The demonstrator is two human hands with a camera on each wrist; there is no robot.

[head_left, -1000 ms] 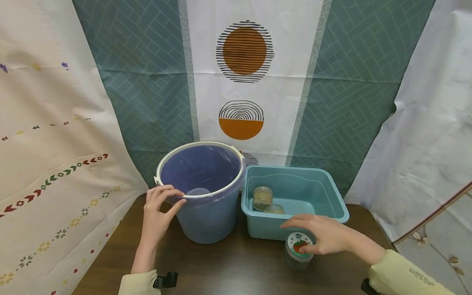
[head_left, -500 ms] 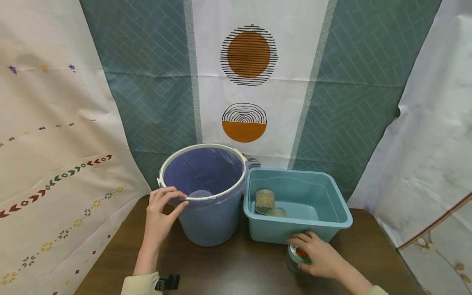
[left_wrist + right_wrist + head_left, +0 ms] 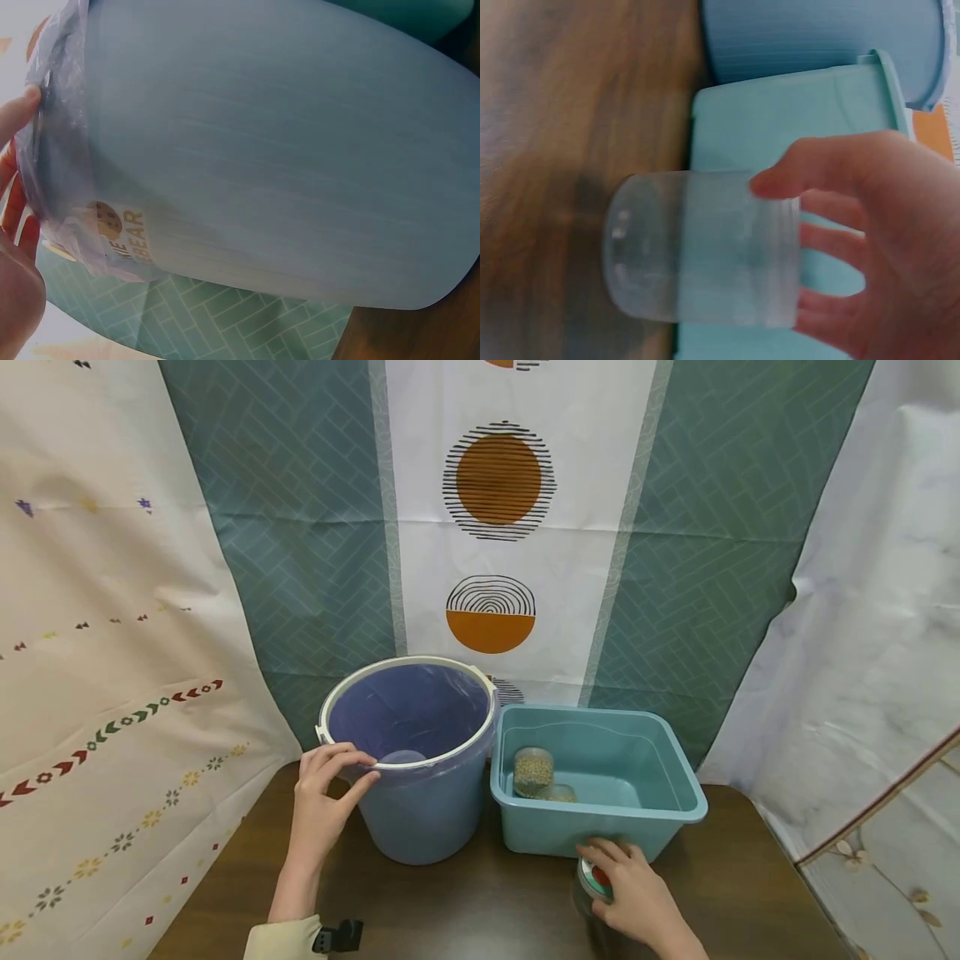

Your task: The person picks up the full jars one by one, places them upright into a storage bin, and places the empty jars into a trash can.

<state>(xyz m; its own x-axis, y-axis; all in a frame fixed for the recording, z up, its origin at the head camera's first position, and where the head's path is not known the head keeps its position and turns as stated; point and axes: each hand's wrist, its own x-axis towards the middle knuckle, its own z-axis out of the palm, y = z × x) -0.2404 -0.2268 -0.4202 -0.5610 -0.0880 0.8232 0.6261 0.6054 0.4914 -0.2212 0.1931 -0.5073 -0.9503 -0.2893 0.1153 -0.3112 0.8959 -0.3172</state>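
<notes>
My right hand (image 3: 628, 893) grips a clear plastic jar (image 3: 705, 247) round its lidded top, in front of the teal basin. A green and red label shows on the lid (image 3: 596, 877) between the fingers. The jar looks see-through, with nothing visible inside. At the left, my left hand (image 3: 324, 810) pinches the near rim of a blue bucket (image 3: 427, 818) lined with a thin plastic bag (image 3: 64, 112). Inside the bucket a pale round thing (image 3: 402, 757) partly shows; its kind is unclear. The left wrist view shows thumb and fingers on either side of that rim.
The teal basin (image 3: 600, 822) stands right of the bucket. In its left part lie a jar of pale beans or grains (image 3: 533, 771) and a second similar one (image 3: 558, 792). A dark wooden table (image 3: 465, 910) carries everything, with patterned cloths (image 3: 315, 552) hanging behind.
My right hand has come down from above the jar and closed round its lid. The jar has shifted slightly left in view. My left hand stays on the bucket's rim.
</notes>
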